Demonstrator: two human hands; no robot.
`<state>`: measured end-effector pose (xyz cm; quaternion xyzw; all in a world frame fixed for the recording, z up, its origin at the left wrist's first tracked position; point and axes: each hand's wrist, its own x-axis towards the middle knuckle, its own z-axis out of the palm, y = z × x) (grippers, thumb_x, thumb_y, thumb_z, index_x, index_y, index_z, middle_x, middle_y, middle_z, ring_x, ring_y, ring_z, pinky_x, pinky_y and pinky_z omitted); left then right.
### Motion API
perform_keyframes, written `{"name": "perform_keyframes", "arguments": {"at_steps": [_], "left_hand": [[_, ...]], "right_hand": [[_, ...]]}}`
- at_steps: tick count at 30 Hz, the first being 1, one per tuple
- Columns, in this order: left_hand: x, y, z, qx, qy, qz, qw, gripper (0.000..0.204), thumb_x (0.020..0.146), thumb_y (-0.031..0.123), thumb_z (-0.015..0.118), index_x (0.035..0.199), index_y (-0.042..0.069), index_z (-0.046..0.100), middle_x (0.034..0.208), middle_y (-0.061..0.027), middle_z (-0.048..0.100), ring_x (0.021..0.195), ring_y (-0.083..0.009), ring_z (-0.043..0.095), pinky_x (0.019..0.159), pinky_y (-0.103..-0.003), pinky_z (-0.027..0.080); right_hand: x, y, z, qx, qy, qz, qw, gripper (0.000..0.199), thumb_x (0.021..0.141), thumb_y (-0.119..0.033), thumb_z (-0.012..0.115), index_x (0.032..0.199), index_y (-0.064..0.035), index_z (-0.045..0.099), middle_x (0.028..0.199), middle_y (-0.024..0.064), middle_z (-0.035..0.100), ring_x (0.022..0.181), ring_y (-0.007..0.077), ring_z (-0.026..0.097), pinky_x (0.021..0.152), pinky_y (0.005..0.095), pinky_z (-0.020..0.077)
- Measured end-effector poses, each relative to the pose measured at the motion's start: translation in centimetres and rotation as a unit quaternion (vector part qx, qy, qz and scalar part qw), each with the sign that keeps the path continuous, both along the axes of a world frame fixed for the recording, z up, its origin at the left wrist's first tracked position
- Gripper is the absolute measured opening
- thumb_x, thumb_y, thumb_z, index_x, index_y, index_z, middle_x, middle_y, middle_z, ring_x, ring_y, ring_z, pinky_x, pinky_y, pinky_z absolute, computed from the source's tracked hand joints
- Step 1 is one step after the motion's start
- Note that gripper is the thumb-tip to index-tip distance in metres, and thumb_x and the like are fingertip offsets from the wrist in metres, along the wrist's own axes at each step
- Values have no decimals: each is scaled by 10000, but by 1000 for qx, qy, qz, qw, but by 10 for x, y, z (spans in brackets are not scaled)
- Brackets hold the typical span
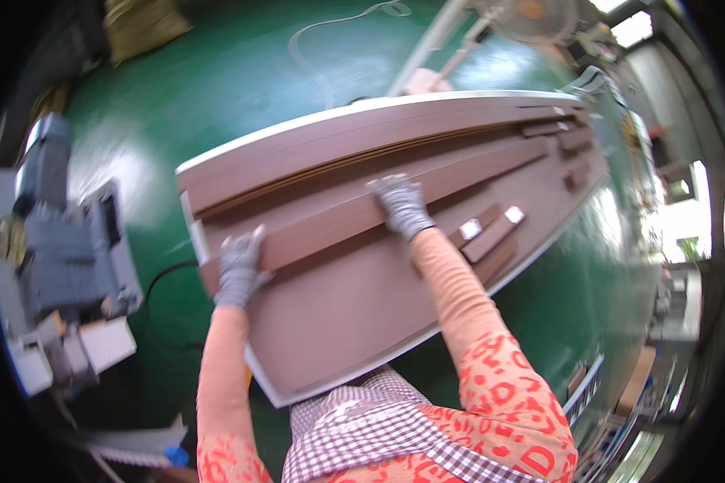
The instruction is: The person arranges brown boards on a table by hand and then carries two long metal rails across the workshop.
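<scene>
Plank (354, 211): long, narrow, brown, flat-faced, lying lengthwise on the worktop (330, 338), running from the near left end up toward the far right. Matte reddish-brown face, same tone as the board under it. Left hand (238, 270), grey glove, lies palm-down on the plank's near left end, fingers spread flat, not curled round it. Right hand (403, 205), grey glove, presses flat on the plank around its middle, fingers extended, nothing gripped. Worktop is a long brown panel with a pale edge, bowed by the lens.

Beyond the plank, on the far side: more long brown strips (362, 145) stacked parallel, touching or just beside it. To the right of the right hand: short brown blocks (491, 233) with two small white pieces (470, 229) on them, close to the forearm. More short blocks at the far right end (573, 153). Green floor (242, 80) all around. Left of the worktop a grey machine (64, 249) with a black cable (165, 278) on the floor. Pale hose (322, 40) on the floor, far. Fan (532, 16) at far right. Checked apron and orange sleeves at the near edge.
</scene>
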<state>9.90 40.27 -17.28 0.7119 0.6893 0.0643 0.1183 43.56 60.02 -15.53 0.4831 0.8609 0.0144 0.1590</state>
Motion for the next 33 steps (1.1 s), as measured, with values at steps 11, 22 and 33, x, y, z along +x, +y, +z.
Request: {"name": "perform_keyframes", "arguments": {"at_steps": [11, 22, 33], "left_hand": [[6, -3, 13, -189, 50, 218, 956, 1074, 656, 574, 832, 1538, 319, 275, 1551, -148, 285, 1473, -332, 221, 1138, -686, 140], [-20, 17, 7, 51, 92, 126, 986, 1068, 566, 406, 894, 1471, 145, 391, 1185, -90, 546, 1178, -282, 503, 1152, -525, 265], [-52, 32, -37, -35, 141, 144, 979, 1185, 606, 319, 905, 1539, 86, 213, 1305, -166, 451, 1227, -358, 457, 1060, -487, 388]], "right_hand": [[-33, -2, 5, -68, -56, -170, 981, 863, 813, 6, 704, 1507, -354, 339, 1614, 40, 275, 1494, 342, 229, 1118, 589, 363], [15, 21, -58, 128, 170, 36, 976, 578, 907, -15, 468, 1454, -192, 409, 1430, 137, 487, 1316, 307, 487, 956, 481, 539], [-4, 35, -57, 143, 153, 1, 978, 157, 888, -74, 558, 1028, -80, 629, 1013, 106, 629, 1003, 260, 653, 658, 371, 627]]}}
